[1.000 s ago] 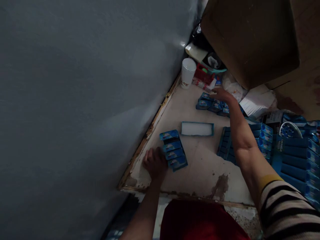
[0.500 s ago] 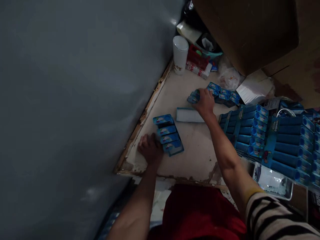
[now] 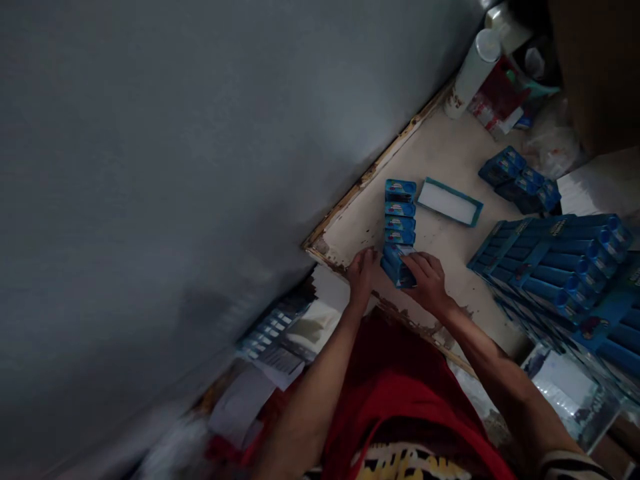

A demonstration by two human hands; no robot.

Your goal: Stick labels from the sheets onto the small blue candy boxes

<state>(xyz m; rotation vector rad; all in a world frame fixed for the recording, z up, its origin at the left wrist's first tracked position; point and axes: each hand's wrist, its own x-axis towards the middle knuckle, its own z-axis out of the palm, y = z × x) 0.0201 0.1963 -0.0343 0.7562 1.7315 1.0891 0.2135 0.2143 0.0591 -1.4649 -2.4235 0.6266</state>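
Note:
My right hand (image 3: 426,277) is closed round a small stack of blue packets (image 3: 395,265) at the near end of a tray. Several blue packets (image 3: 400,209) stand in a row in that tray, farther from me. To the left of the stack is my left hand (image 3: 362,267), its fingers drawn together near the table's edge; whether anything is between them is too small to make out. A second shallow tray (image 3: 449,202), blue-rimmed with a white inside, lies right of the row. More blue packets (image 3: 520,179) are grouped farther back.
A grey wall (image 3: 200,167) borders the worn pale table (image 3: 435,143) on the left. Large stacks of blue boxes (image 3: 555,260) stand on the right. A white cylinder (image 3: 473,73) and a plastic bag (image 3: 555,143) are at the back, beside a dark carton.
My right hand has come back from the far packets to the row's near end with a small stack. My left hand's fingers have drawn together. The view has turned.

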